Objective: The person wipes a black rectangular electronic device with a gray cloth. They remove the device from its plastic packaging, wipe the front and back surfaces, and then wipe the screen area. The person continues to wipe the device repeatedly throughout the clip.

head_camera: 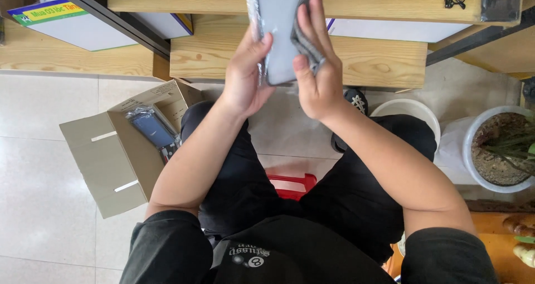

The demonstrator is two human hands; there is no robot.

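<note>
Seated person, both hands raised, working a grey slab with a cloth.

Left hand [245, 72] is clamped on the slab [278, 33], clear wrap bunched at its left edge; right hand [315, 66] presses the cloth [304, 39] to its face. Risk: the slick wrap may let the slab slip to the tiles. Left: open box [111, 167]. Far: wooden bench [368, 61].

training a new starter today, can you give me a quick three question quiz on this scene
1. True or false: both hands hold the flat grey panel.
2. Which hand presses a grey cloth to it? A left hand B right hand
3. What lies in the open cardboard box on the floor?

Key: 1 true. 2 B. 3 a dark blue flat item in clear wrap.
</note>
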